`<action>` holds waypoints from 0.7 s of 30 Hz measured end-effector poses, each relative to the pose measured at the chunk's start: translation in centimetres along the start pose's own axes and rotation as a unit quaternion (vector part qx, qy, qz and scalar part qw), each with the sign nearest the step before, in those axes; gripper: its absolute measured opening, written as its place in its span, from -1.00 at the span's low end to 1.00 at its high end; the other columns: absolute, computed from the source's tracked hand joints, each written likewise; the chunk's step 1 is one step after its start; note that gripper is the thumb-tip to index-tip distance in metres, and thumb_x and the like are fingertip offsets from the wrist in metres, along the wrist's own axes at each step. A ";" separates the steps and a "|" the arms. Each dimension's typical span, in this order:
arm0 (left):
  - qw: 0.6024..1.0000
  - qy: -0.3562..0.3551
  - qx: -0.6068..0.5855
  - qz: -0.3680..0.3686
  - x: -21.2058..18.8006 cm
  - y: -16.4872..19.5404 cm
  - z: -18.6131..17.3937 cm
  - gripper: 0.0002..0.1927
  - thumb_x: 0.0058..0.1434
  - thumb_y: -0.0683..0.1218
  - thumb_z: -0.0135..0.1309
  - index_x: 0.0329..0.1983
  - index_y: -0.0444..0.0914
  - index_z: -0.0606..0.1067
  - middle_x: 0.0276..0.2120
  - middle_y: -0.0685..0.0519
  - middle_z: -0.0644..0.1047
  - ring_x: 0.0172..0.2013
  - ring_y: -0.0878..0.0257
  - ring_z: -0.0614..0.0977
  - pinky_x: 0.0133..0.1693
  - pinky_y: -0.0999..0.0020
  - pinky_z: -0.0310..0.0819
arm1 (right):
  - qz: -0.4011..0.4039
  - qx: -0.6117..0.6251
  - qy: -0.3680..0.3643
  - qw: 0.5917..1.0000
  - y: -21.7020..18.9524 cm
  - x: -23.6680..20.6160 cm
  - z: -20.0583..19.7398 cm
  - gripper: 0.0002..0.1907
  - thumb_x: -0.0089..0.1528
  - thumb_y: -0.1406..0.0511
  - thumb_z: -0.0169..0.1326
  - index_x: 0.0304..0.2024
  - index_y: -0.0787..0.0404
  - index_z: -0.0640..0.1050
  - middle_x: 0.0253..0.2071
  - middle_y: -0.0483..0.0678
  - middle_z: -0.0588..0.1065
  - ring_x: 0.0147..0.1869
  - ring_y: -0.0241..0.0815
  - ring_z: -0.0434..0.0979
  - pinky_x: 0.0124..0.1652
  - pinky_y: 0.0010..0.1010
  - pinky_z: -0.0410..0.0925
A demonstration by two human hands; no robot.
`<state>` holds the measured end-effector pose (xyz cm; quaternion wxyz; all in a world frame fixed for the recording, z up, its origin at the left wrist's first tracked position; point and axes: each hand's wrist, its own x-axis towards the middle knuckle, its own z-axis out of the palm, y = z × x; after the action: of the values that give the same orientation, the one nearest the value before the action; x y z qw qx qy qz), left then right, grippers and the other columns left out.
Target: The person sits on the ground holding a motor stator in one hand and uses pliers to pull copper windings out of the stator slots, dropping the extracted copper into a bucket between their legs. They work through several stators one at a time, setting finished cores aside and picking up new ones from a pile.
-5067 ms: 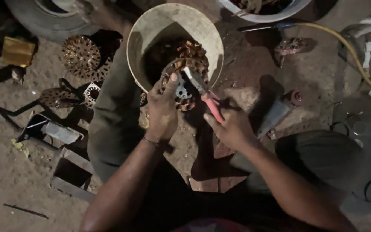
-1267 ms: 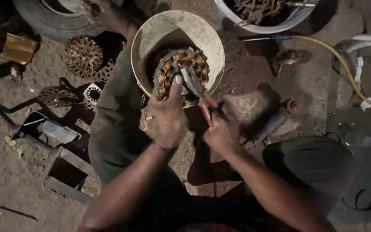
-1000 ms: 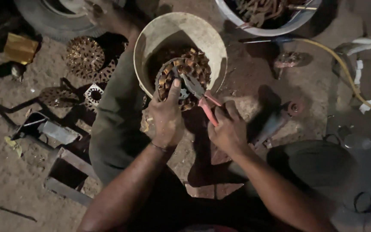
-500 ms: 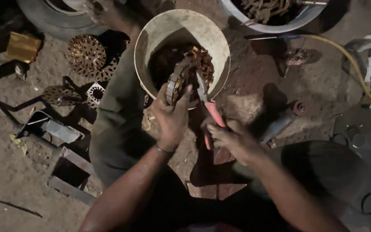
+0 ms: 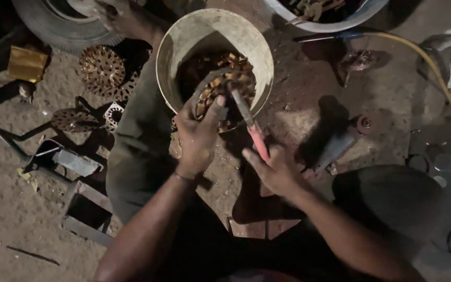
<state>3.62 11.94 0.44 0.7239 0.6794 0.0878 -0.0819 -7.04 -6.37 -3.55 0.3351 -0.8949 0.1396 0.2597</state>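
Holding a round metal part [image 5: 220, 96] over the bucket [image 5: 184, 36], the left hand [image 5: 197, 138] wraps its fingers around the near side of the part and presses its thumb on top. That grip keeps the part steady and tipped up, so the copper wires inside it face the tool. The part sits just above the near rim of the bucket, so any bits that come loose can drop in with the copper scraps [image 5: 238, 62] already piled there.

The right hand [image 5: 275, 169] is closed around the red handles of the pliers [image 5: 249, 122]. The metal tip points up and away from the person and pokes into the part, right beside the left thumb. I cannot tell if the tip is pinching a wire or just touching it.

The bucket stands on the dirt floor between the person's knees, close enough for both hands to work over it without stretching. A dark trouser leg runs along its left side.

On the floor to the left lie more round metal pieces [image 5: 100, 68], one shiny and full of holes, near an old tire [image 5: 53, 26] at the far left edge. A second tub [image 5: 324, 13] of scraps sits at the far edge, and a yellow hose [image 5: 434, 68] curves along the right side. A small hammer-like tool [image 5: 340, 146] rests on the floor just right of the hands, within easy reach.
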 end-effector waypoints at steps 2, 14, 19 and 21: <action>0.994 0.034 -0.081 -0.066 0.2 -0.1 0.5 -0.69 0.30 -0.10 0.26 0.03 -0.37 0.59 -0.35 0.11 0.58 -0.44 0.39 0.47 -0.42 0.44 0.30 | -0.045 -0.114 0.110 0.986 -0.8 0.4 -0.4 -0.53 0.27 -0.02 0.10 -0.27 0.29 0.60 -0.29 0.15 0.53 -0.23 0.06 0.59 -0.20 -0.15 0.45; 0.951 0.008 -0.254 -0.176 -0.2 1.5 -1.2 -0.66 0.31 -0.08 0.17 0.05 -0.38 0.53 -0.24 -0.02 0.64 -0.33 0.22 0.67 -0.36 0.33 0.59 | -0.070 0.337 -0.036 0.938 -0.8 0.4 -1.3 -0.75 0.25 0.18 0.17 -0.29 0.25 0.51 -0.44 0.02 0.46 -0.34 -0.10 0.48 -0.31 -0.23 0.40; 0.881 0.033 -0.424 -0.209 0.0 1.8 -0.3 -0.66 0.27 -0.11 0.10 0.10 -0.29 0.46 -0.13 0.01 0.65 -0.17 0.19 0.72 -0.17 0.24 0.72 | -0.076 0.594 -0.141 0.788 0.2 0.3 -1.9 -0.81 0.29 0.22 0.13 -0.26 0.20 0.45 -0.44 -0.12 0.41 -0.37 -0.27 0.41 -0.36 -0.32 0.32; 0.900 0.022 -0.401 -0.171 0.1 1.9 -0.2 -0.67 0.31 -0.11 0.12 0.09 -0.33 0.47 -0.14 -0.03 0.63 -0.17 0.14 0.70 -0.15 0.17 0.70 | -0.074 0.369 -0.046 0.925 0.0 1.0 -2.4 -0.68 0.35 0.19 0.16 -0.31 0.33 0.47 -0.50 -0.13 0.36 -0.43 -0.29 0.33 -0.42 -0.32 0.25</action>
<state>4.15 12.25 2.21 0.9079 0.3077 0.2439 -0.1468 -5.31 -8.11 -2.57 0.6658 -0.7031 0.1432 0.2048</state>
